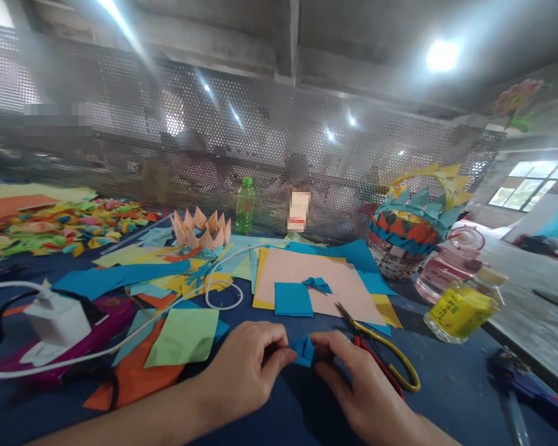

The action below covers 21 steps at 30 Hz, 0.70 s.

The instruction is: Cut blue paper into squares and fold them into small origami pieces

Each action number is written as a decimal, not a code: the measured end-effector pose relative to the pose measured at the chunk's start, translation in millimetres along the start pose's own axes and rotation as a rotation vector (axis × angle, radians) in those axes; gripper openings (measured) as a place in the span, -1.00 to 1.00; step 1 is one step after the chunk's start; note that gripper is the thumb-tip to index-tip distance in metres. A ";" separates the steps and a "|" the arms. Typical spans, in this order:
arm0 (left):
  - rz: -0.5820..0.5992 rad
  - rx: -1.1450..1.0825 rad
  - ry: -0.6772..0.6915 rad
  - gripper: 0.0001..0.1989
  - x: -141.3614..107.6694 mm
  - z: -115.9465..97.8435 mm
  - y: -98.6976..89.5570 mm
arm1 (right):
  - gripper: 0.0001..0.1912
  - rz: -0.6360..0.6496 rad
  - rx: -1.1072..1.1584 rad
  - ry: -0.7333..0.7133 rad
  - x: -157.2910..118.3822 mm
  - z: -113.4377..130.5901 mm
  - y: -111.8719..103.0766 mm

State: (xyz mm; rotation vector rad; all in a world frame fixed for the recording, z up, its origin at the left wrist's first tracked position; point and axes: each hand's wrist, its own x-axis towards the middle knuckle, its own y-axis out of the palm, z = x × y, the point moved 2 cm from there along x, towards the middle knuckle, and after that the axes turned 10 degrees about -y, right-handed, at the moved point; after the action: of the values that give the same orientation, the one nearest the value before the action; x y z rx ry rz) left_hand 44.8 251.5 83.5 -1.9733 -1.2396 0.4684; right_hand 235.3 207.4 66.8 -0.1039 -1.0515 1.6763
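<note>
Low over the dark blue tabletop, my left hand (255, 359) pinches a small folded piece of blue paper (304, 351) between thumb and forefinger. My right hand (348, 368) has its curled fingers on the paper's right edge. Just beyond lie a stack of square blue papers (292, 299) and another small blue folded piece (318, 285), both on a large pale pink sheet (325, 266). Scissors (385, 347) with yellow and red handles rest beside my right hand, blades pointing away. To the left of my left hand lies a light green square sheet (186, 334).
A purple power strip (106, 310) holds a white charger (58, 319), its cable looping across the table. Behind stand a peach paper ring (201, 230), a green bottle (245, 207) and a paper basket (395, 248). A yellow-labelled jar (462, 310) stands right, near the table's edge.
</note>
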 end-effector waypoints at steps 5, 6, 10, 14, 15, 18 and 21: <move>-0.019 0.023 0.005 -0.74 2.1 1.7 1.4 | -0.79 -0.037 -0.007 0.021 0.6 -0.6 -1.4; -0.015 0.018 0.001 -0.73 2.4 2.2 1.5 | -0.79 -0.042 -0.010 0.020 0.4 -0.7 -1.6; -0.001 -0.013 -0.003 -0.72 2.6 4.4 2.1 | -0.83 -0.042 -0.024 0.013 -0.2 -1.4 -2.1; -0.007 -0.026 0.001 -0.74 2.4 4.7 3.0 | -0.82 -0.041 -0.032 0.015 0.1 -3.7 -2.1; -0.009 -0.030 0.001 -0.75 2.4 4.5 3.2 | -0.82 -0.044 -0.035 0.016 0.2 -4.3 -2.1; -0.012 -0.035 -0.003 -0.76 2.4 3.4 3.4 | -0.81 -0.040 -0.038 0.020 0.5 -5.5 -2.1; -0.009 -0.024 -0.014 -0.76 2.4 2.4 2.7 | -0.81 -0.039 -0.031 0.025 0.3 -5.0 -2.6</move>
State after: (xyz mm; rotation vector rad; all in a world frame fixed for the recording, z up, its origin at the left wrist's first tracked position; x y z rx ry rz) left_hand 46.1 253.9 80.1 -1.9865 -1.2681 0.4662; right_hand 239.9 210.6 65.7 -0.1235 -1.0542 1.6197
